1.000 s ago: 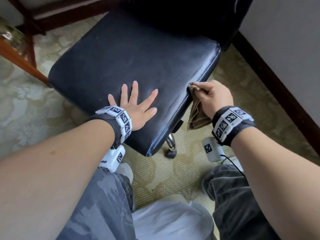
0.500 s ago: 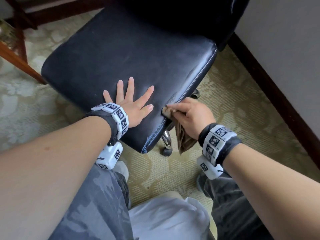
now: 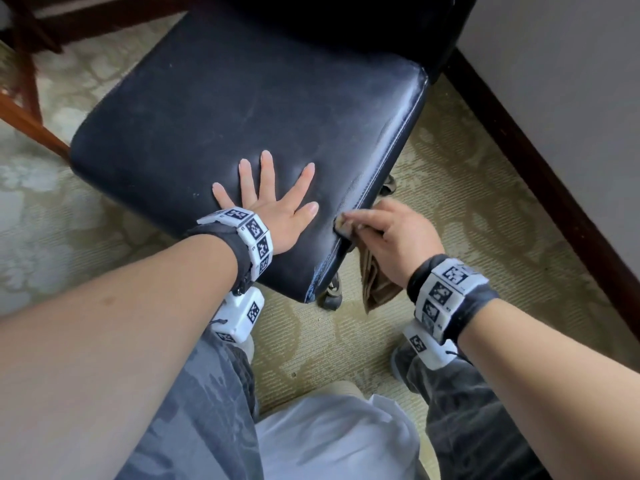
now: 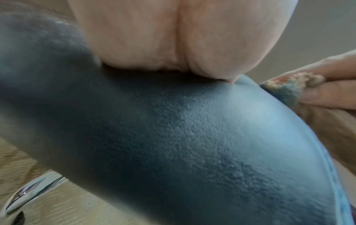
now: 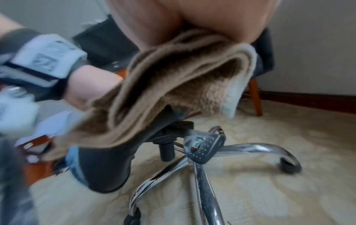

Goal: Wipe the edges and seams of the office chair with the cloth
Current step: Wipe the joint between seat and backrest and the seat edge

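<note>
R hand [image 3: 391,237]: fingers clamped on cloth [image 3: 377,285], a bunched tip pressed to the seat's R side seam [image 3: 377,174] nr the front corner; rest of cloth hangs below the hand.
L hand [image 3: 277,209]: flat on seat [image 3: 225,109], fingers straight & spread, bracing.
Progress: wipe is on R seam, near end. Judging by that, early/mid.
Left to do: front, L & back edges, backrest [image 3: 346,19]; can't tell which are already clean.
Base [image 5: 221,152]: chrome legs, not in task.
</note>
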{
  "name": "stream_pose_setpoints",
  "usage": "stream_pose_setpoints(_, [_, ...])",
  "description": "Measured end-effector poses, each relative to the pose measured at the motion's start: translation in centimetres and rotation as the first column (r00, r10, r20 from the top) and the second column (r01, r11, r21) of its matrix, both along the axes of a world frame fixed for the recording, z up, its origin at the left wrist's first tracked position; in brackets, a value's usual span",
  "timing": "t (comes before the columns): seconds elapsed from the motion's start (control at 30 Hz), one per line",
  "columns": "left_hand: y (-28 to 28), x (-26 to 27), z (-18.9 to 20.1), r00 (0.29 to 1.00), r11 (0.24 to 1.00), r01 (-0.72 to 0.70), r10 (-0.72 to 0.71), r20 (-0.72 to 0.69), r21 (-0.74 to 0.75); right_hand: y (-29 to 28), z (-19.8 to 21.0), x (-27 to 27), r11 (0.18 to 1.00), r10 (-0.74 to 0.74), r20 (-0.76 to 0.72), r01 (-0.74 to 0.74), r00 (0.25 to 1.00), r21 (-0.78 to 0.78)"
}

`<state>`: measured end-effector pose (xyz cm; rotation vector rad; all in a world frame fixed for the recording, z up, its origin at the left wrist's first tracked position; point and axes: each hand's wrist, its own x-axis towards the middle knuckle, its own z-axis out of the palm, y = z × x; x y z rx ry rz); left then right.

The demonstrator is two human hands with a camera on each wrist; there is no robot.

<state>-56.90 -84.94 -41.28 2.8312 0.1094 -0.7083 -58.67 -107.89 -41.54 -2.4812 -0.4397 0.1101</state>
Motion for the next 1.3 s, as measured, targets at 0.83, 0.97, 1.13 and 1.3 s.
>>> stream_pose_setpoints(0.83, [-2.4, 0.3, 0.1, 0.998, 0.998, -0.056, 0.056, 0.021, -0.003, -0.7, 0.8, -1.6, 0.997, 0.071, 0.013, -0.071, 0.997, -0.016])
stream_pose_setpoints(0.97, [-2.7, 0.3, 0.1, 0.998, 0.998, -0.060, 0.060, 0.021, 0.002, -0.6, 1.0, -1.7, 0.995, 0.079, -0.019, -0.079, 0.997, -0.053])
stream_pose_setpoints(1.13, [-3.1, 0.1, 0.6, 0.997, 0.997, -0.069, 0.069, 0.025, 0.030, -0.6, 0.7, -4.1, 0.933, 0.348, -0.119, -0.355, 0.930, -0.052])
stream_pose_setpoints(1.3, [-3.1, -1.1, 1.3, 0.998, 0.998, 0.055, -0.055, -0.007, 0.024, -3.0, 0.7, -2.6, 0.994, -0.009, 0.032, 0.005, 0.999, 0.105])
